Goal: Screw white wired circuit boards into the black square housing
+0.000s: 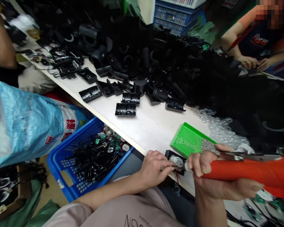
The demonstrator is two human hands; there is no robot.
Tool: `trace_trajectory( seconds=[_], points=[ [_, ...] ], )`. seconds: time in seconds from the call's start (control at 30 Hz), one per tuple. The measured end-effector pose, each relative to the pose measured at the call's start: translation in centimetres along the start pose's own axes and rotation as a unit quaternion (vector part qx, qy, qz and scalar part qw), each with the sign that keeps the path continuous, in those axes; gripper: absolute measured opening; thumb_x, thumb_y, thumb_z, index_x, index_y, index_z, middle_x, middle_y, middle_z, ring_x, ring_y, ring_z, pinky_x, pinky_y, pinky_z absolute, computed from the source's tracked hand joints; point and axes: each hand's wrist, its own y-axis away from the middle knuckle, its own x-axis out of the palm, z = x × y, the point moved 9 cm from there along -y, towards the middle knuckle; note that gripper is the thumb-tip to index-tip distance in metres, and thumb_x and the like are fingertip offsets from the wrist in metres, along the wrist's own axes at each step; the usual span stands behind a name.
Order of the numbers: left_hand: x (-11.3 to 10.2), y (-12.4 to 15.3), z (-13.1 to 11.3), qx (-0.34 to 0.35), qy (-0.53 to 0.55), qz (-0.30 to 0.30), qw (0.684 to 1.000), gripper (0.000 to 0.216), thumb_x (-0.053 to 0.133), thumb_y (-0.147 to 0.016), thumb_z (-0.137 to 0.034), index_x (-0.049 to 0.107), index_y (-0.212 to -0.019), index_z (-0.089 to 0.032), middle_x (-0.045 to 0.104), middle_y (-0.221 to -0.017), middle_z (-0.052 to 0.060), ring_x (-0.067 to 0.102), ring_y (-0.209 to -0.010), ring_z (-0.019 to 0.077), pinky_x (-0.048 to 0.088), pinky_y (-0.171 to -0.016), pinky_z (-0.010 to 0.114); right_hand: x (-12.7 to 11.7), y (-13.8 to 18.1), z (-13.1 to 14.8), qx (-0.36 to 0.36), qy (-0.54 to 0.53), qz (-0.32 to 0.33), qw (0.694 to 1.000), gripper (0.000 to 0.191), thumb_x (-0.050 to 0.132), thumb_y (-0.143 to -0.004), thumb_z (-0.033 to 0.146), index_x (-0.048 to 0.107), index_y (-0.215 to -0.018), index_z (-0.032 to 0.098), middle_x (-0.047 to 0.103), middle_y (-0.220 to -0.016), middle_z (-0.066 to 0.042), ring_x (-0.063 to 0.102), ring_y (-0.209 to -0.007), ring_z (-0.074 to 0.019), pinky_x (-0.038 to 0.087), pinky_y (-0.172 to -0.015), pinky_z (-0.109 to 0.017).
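Note:
My right hand point(210, 176) is wrapped round an orange electric screwdriver point(246, 168) with a metal lever along its top. The screwdriver points left, its tip at a small black block point(170, 154) with a round clear part point(176, 160) on it. At that same spot my left hand point(156, 167) is closed in a pinch, thumb and forefinger beside the tip. What it pinches is thin and too small to name. Thin red wires hang below the block at the table edge. Right behind it sits a green tray point(186, 138) holding many small metal screws point(207, 145).
Black plastic half-shells point(125, 109) lie across the white table point(146, 129), heaped high behind. Clear plastic pieces point(223, 126) pile right of the tray. A blue basket point(59, 171) of wired parts stands below the edge, by a blue sack point(33, 123). Co-workers sit at both sides.

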Motion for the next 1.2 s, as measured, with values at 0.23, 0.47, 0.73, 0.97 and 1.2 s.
trace_trajectory(
  seconds=[0.23, 0.47, 0.73, 0.97, 1.2],
  points=[
    [0.3, 0.9, -0.3, 0.016, 0.009, 0.013, 1.0, 0.02, 0.056, -0.092, -0.032, 0.074, -0.098, -0.028, 0.073, -0.08, 0.001, 0.062, -0.078, 0.0168, 0.043, -0.074, 0.035, 0.3, 1.1, 0.5, -0.013, -0.004, -0.016, 1.0, 0.057, 0.055, -0.074, 0.071, 0.06, -0.106, 0.025, 0.048, -0.048, 0.008, 0.037, -0.033, -0.0104, 0.04, -0.04, -0.029],
    [0.4, 0.4, -1.0, 0.038, 0.009, 0.015, 0.999, 0.025, 0.053, -0.093, -0.037, 0.076, -0.091, -0.027, 0.071, -0.073, 0.003, 0.06, -0.072, 0.0177, 0.043, -0.069, 0.034, 0.2, 1.2, 1.1, -0.036, 0.003, -0.019, 0.999, 0.054, 0.056, -0.074, 0.07, 0.059, -0.105, 0.026, 0.043, -0.047, 0.009, 0.035, -0.03, -0.0097, 0.038, -0.036, -0.027],
    [0.8, 0.5, -1.6, 0.069, -0.04, 0.02, 0.997, 0.019, 0.057, -0.091, -0.035, 0.075, -0.09, -0.028, 0.07, -0.074, 0.001, 0.06, -0.075, 0.0187, 0.042, -0.071, 0.036, -0.2, 2.1, 1.0, -0.041, 0.012, -0.009, 0.999, 0.048, 0.055, -0.076, 0.067, 0.059, -0.105, 0.029, 0.043, -0.047, 0.01, 0.035, -0.031, -0.0098, 0.039, -0.037, -0.026],
    [1.1, -0.9, 0.2, 0.056, -0.061, 0.025, 0.996, 0.042, 0.054, -0.09, -0.029, 0.05, -0.132, -0.023, 0.059, -0.126, 0.011, 0.053, -0.116, 0.0265, 0.041, -0.094, 0.045, -3.5, 1.8, 2.9, -0.095, 0.06, -0.048, 0.993, 0.053, 0.06, -0.072, 0.067, 0.059, -0.108, 0.028, 0.048, -0.05, 0.008, 0.04, -0.035, -0.0107, 0.042, -0.042, -0.029],
    [4.1, -2.6, 2.2, 0.028, -0.075, 0.065, 0.995, 0.047, 0.054, -0.087, -0.028, 0.047, -0.132, -0.017, 0.057, -0.13, 0.012, 0.052, -0.117, 0.0276, 0.039, -0.096, 0.045, -5.5, 0.8, -0.5, -0.072, 0.088, -0.064, 0.992, 0.054, 0.062, -0.069, 0.067, 0.055, -0.107, 0.029, 0.045, -0.048, 0.01, 0.038, -0.034, -0.0108, 0.041, -0.04, -0.027]
  ],
)
